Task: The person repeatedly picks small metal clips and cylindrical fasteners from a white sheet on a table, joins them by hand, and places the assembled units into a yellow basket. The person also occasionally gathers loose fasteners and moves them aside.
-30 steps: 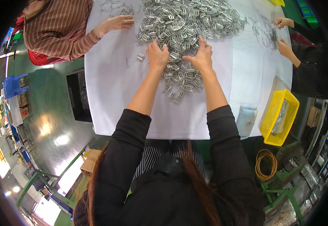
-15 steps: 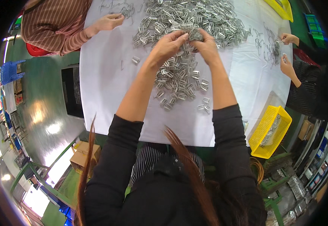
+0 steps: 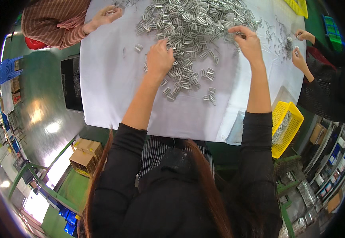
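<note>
A: Where are the clips (image 3: 192,27), and what do they look like?

B: Upper centre of the frame, on the white table (image 3: 113,87). Small silver metal loops, rectangular, heaped; loose ones trail toward frame centre.

A: Left hand (image 3: 159,59)?

B: Palm down on the heap's lower edge, fingers curled into the clips.

A: Right hand (image 3: 248,41)?

B: At the heap's right edge, fingertips pinching clips.

A: Nearby?

B: Yellow basket (image 3: 285,127) at right, off the table edge. Other people's hands at upper left and upper right.

Bright, even overhead light on the white table (image 3: 113,79). Glare patches on the green floor (image 3: 41,115). Heavy fisheye bending, black vignette at rim.
</note>
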`<state>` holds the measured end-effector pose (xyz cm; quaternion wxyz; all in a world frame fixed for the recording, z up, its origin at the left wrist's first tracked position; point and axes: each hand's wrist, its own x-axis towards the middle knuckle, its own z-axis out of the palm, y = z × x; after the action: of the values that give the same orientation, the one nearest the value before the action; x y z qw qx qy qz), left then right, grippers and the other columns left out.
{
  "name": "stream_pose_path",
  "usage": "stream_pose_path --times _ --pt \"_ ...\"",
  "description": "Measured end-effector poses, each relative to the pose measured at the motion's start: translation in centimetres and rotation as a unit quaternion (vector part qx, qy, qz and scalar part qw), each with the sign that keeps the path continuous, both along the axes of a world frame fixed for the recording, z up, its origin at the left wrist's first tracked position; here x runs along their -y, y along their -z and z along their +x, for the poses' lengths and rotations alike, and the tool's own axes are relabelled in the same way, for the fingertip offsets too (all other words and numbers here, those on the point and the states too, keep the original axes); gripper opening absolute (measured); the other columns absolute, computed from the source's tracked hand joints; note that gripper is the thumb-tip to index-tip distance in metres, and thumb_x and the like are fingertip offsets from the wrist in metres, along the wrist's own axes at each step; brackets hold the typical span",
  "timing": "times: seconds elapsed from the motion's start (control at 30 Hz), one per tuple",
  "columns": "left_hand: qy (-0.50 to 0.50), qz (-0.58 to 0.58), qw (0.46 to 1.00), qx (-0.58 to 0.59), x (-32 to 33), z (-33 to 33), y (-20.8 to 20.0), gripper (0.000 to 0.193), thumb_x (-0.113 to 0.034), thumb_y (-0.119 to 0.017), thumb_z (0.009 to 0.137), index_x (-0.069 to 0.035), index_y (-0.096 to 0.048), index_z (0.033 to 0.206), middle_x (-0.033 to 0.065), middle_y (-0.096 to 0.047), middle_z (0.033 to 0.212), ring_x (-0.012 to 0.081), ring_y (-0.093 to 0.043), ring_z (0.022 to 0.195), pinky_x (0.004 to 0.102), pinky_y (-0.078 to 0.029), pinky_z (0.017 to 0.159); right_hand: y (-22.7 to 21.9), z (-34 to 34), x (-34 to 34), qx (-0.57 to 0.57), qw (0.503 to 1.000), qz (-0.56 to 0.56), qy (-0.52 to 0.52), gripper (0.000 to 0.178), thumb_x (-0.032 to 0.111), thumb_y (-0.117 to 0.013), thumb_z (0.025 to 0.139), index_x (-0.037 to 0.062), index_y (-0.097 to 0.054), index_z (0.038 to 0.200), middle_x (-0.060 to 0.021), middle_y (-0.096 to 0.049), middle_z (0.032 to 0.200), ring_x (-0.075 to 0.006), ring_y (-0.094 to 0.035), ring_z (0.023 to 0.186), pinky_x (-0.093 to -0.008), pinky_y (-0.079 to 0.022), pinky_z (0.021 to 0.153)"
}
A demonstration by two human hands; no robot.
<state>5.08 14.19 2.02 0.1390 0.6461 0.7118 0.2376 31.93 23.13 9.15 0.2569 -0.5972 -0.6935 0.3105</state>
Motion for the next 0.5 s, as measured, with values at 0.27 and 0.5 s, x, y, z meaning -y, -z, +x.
stream_pose_path --times 0.27,0.5 --pt "0.198 0.022 0.977 -0.078 9.2 4.4 2.1 0.030 -0.012 -0.055 0.080 -0.012 -0.056 0.110 0.0045 -0.052 0.118 0.0241 -0.042 0.118 0.0488 -0.026 0.102 7.5 -4.8 12.3 0.134 0.987 0.052 0.067 0.024 0.010 -0.062 0.070 0.0141 -0.064 0.094 -0.0067 -0.057 0.104 -0.0281 -0.051 0.101 -0.0383 -0.044 0.084" --pt "0.069 -0.044 0.996 -0.025 12.2 -2.7 1.8 0.017 -0.012 -0.062 0.076 -0.012 -0.061 0.093 0.0028 -0.061 0.095 0.0225 -0.055 0.091 0.0389 -0.037 0.084 11.0 -6.4 20.5 0.074 0.997 -0.010 -0.008 0.030 0.006 -0.062 0.074 0.0101 -0.060 0.103 -0.0077 -0.058 0.093 -0.0245 -0.056 0.085 -0.0342 -0.048 0.073"
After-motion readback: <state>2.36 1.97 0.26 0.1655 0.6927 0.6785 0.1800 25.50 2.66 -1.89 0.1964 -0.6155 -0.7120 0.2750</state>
